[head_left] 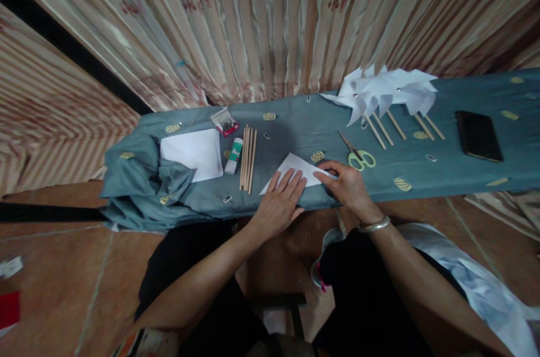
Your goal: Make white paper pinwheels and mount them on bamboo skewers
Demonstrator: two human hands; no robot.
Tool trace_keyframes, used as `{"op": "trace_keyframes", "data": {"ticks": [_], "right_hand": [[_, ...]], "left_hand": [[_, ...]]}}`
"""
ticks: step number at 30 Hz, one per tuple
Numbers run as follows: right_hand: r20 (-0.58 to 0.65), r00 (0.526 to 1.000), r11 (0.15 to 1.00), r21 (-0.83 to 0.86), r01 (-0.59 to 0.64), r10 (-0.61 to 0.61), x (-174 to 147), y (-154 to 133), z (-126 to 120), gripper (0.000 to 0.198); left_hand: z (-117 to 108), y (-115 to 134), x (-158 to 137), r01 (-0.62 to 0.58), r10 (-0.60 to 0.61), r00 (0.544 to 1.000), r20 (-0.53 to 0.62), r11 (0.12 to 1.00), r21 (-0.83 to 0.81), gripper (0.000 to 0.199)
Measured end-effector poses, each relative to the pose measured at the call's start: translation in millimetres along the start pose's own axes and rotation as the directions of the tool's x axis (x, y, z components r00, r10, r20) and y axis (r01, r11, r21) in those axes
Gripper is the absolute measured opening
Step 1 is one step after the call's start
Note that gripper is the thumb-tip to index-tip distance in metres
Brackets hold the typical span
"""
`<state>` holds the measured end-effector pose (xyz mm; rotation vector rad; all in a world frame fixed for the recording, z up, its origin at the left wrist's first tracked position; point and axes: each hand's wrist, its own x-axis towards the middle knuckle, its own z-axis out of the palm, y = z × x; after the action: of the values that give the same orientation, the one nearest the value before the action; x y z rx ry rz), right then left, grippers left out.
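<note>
The white paper (301,165) lies near the front edge of the narrow table, on the blue-green cloth (291,126), its visible outline triangular with 1 corner pointing away from the person. The left hand (276,208) lies palm down across its near side, fingers extended and pressed flat on the sheet, gripping nothing. The right hand (348,185) pinches the paper's right-hand corner between thumb and fingers; the 2 hands are apart from each other, with a silver bangle (374,225) on the right wrist. Left of the paper are a row of loose wooden sticks (248,160), a green-and-white tube (234,156) (a glue stick, by its look), a small open box (225,122) of metal pins and a stack of white sheets (192,152), partly covered by a bunched fold of the cloth. Just beyond the right hand lie scissors (358,157) with light green handles, their blades pointing away. Farther back on the right, white paper pinwheels (388,93) overlap in a cluster, 5 wooden handles showing toward the person, and a dark phone (478,136) lies flat to their right.
</note>
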<state>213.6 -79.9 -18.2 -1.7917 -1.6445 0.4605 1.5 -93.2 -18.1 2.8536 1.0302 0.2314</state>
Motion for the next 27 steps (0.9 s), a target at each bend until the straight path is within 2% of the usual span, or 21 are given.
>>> {"op": "trace_keyframes", "data": {"ticks": [10,27], "right_hand": [[-0.006,1.000,1.000,-0.012,-0.017,0.017,1.8,-2.9,0.4,0.016],[-0.006,0.997,0.995,-0.056,0.078,-0.079,-1.4,-4.9,1.4,0.017]], "left_hand": [[1.7,-2.8,1.1,0.011,-0.011,1.000,-0.010,1.000,-0.004,0.069],[1.8,-2.8,2.7,0.013,-0.013,1.000,0.019,1.000,0.000,0.068]]}}
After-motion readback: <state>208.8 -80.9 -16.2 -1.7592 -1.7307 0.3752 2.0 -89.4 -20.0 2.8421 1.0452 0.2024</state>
